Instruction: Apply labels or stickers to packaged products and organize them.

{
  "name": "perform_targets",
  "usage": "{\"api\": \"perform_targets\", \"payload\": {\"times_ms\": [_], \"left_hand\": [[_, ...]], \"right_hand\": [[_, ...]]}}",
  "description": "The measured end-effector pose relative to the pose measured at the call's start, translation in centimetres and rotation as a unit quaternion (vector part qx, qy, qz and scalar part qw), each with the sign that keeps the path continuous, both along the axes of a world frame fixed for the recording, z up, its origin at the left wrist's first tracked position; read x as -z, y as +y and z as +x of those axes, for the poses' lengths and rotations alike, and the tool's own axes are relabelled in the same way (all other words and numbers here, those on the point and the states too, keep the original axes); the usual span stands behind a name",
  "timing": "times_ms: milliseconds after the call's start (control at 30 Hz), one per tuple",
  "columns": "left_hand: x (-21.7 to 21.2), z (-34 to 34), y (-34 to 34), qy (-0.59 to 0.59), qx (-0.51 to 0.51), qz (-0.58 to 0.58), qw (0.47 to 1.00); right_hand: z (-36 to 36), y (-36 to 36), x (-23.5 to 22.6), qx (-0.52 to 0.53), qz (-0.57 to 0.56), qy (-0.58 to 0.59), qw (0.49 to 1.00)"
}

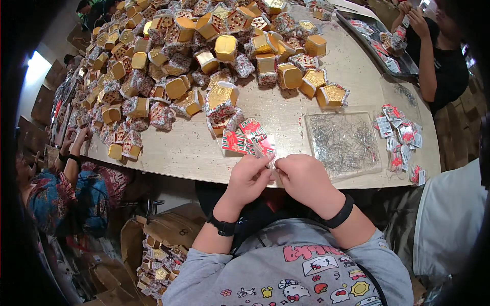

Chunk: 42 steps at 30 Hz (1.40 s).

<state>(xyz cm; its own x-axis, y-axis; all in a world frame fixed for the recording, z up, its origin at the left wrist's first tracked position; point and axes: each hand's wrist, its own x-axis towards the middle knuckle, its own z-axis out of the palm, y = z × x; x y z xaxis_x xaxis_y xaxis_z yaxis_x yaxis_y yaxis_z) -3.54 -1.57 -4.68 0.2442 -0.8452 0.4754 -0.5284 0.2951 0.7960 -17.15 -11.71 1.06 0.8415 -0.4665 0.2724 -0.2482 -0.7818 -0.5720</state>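
Observation:
My left hand (249,179) is closed with thumb and fingers around a small pale card tag (265,148), just over the table's near edge. Beside it, almost touching, my right hand (305,178) is pinched at the tag's edge; whatever lies between its fingertips is too small to name. Just beyond both hands lies a loose cluster of red, white and green striped tags (238,141). To the right of my right hand, a shallow clear tray (312,120) holds a tangle of thin metal wire pieces (343,145).
A big heap of gold-based house-shaped ornaments (226,48) with speckled trim covers the far left. Tags with wires (399,133) lie at right. A dark tray (368,43) stands beyond, near a person (440,56). Another person (76,188) works at left. An open carton (171,229) holds more ornaments below.

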Motion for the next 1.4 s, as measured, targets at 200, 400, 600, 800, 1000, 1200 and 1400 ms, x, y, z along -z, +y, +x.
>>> {"api": "perform_targets", "payload": {"times_ms": [200,400,600,800,1000,1200,1400], "left_hand": [[0.3,-0.4,-0.1,0.136,-0.003,0.019,0.990],[0.8,-0.6,0.0,0.170,0.005,0.002,0.985],[-0.1,-0.8,0.5,0.272,0.022,-0.004,0.962],[-0.6,0.4,0.4,0.070,0.010,-0.042,0.997],[-3.2,0.3,1.1,-0.041,-0.030,-0.121,0.991],[-5.2,-0.2,2.0,-0.099,-0.064,-0.117,0.986],[-5.4,-0.9,2.5,-0.094,-0.074,-0.107,0.987]], "right_hand": [[-0.1,0.2,-0.4,-0.031,-0.082,-0.017,0.996],[0.1,0.2,-0.1,-0.032,-0.071,-0.063,0.995],[0.3,0.5,-0.4,-0.039,-0.053,-0.096,0.993],[0.2,0.6,-0.7,-0.071,-0.032,-0.120,0.990],[0.0,1.1,-0.8,-0.069,0.083,-0.145,0.983],[-0.3,1.9,-1.2,-0.040,0.407,-0.116,0.905],[-0.3,2.3,-1.1,-0.072,0.269,-0.160,0.947]]}}
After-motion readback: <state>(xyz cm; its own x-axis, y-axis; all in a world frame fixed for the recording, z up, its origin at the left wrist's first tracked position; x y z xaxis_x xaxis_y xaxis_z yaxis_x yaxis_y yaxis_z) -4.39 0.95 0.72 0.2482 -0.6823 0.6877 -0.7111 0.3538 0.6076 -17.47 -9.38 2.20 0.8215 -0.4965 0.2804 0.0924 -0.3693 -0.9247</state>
